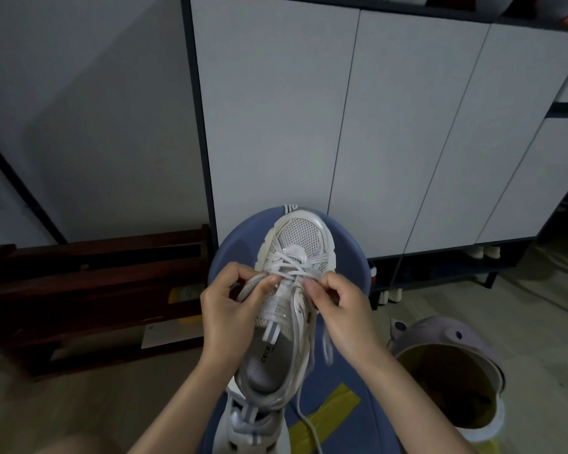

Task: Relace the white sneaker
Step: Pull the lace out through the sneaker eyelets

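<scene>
A white sneaker [292, 290] lies on a blue stool [348, 322], toe pointing away toward the grey cabinet [341, 126]. At the sneaker's left side the left hand [233, 309] pinches the lace [295, 273] by the eyelets; at its right side the right hand [341, 309] pinches another strand. A loose lace end trails off the sneaker's heel side. A second sneaker [250, 424] sits below the heel, and a lavender bin [450, 371] stands to the sneaker's right.

Dim room, white cabinet doors [341, 126], grey wall [95, 109], dark wooden rack [89, 290], pale floor [545, 322]
</scene>
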